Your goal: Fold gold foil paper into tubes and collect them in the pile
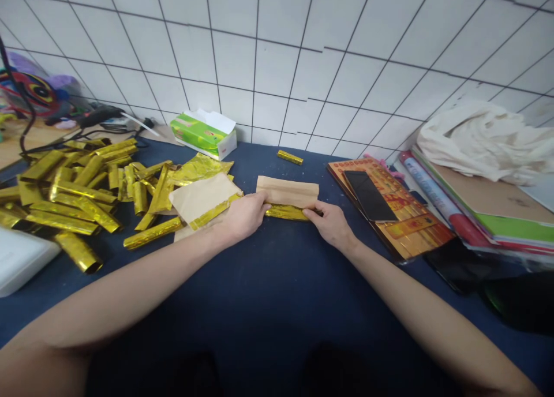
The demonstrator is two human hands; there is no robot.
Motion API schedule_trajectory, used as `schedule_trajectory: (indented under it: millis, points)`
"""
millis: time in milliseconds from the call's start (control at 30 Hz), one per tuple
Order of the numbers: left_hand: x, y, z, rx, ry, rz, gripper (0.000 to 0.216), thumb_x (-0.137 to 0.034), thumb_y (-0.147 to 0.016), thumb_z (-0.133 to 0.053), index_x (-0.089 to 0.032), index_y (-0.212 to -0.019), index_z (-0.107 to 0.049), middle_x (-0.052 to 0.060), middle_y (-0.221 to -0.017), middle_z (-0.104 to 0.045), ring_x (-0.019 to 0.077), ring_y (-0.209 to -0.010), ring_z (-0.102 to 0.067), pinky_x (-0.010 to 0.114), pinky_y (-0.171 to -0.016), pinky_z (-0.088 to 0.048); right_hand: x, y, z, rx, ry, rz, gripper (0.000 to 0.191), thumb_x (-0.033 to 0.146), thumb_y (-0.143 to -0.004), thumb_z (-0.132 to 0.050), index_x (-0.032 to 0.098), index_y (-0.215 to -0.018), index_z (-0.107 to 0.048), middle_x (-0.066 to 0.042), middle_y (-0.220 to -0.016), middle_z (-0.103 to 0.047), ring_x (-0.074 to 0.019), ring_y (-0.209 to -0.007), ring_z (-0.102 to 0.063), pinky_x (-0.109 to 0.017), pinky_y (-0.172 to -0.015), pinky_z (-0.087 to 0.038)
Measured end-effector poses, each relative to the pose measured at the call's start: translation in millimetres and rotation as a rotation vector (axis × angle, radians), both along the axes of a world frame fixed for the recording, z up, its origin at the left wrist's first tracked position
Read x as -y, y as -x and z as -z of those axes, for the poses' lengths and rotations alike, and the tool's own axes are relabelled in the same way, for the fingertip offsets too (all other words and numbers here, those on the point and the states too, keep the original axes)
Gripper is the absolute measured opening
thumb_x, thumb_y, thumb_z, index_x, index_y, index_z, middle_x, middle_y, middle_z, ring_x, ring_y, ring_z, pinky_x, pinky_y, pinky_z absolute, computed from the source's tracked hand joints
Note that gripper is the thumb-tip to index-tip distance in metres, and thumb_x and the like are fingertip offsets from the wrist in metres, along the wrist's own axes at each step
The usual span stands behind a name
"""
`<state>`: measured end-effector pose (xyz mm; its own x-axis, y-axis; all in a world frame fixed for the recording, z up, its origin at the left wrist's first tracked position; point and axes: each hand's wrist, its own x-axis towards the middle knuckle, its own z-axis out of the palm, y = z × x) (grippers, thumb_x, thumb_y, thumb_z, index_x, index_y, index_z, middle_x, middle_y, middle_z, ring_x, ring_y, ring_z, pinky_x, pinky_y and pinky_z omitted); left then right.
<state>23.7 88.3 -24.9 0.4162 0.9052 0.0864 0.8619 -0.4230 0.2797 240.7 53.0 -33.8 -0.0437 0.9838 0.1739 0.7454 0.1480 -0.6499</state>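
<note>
Gold-backed paper [287, 198] lay on the blue table [268, 281], half rolled, its gold edge under both sets of fingertips. Left hand [243, 217] pinched the left end and right hand [329, 224] pressed the right end. Rolled gold tubes [73, 195] lay piled to the left. Thumbs were hidden beneath the paper.

Bright even indoor light, glare on gold foil rolls [73, 195], edges bowed (wide lens), soft shadows

We see one gold-foil sheet [287, 192] lying crosswise on the dark blue table [277, 281], near the centre of our view — tan backing up, its near edge rolled into a shiny gold tube.
</note>
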Motion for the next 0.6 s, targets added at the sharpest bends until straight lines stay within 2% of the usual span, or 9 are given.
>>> schedule_trajectory:
  millis: [267,433,600]
  points:
    - [2,0,-5.4,-0.102,-0.003,0.005,0.02,-0.031,-0.087,-0.037,-0.018,-0.092,-0.052,0.007,-0.083,-0.064,0.02,-0.075,-0.062,0.027,-0.062,-0.044,-4,1,-8.0,0.078,0.059,-0.017,0.019,0.028,-0.075,-0.05,0.018,-0.074,-0.066,-0.002,-0.069,-0.067,-0.0172,-0.066,-0.06,-0.026,-0.061,-0.041]
    - [3,0,-5.6,-0.093,-0.021,0.028,0.018,-0.028,-0.086,-0.038,-0.017,-0.092,-0.052,0.008,-0.082,-0.064,0.0215,-0.076,-0.062,0.029,-0.062,-0.045,-4,6,-13.5,0.194,0.059,0.015,0.018,0.026,-0.075,-0.05,0.02,-0.073,-0.066,-0.001,-0.066,-0.066,-0.0159,-0.061,-0.058,-0.026,-0.058,-0.038]
    - [3,-1,-4.0,-0.043,-0.043,0.039,0.014,-0.025,-0.086,-0.04,-0.018,-0.091,-0.052,0.007,-0.089,-0.063,0.0212,-0.08,-0.061,0.029,-0.063,-0.044,-3,8,-11.1,0.275,0.029,0.03,0.019,0.027,-0.078,-0.047,0.02,-0.074,-0.065,-0.002,-0.068,-0.066,-0.0167,-0.064,-0.059,-0.026,-0.059,-0.037]
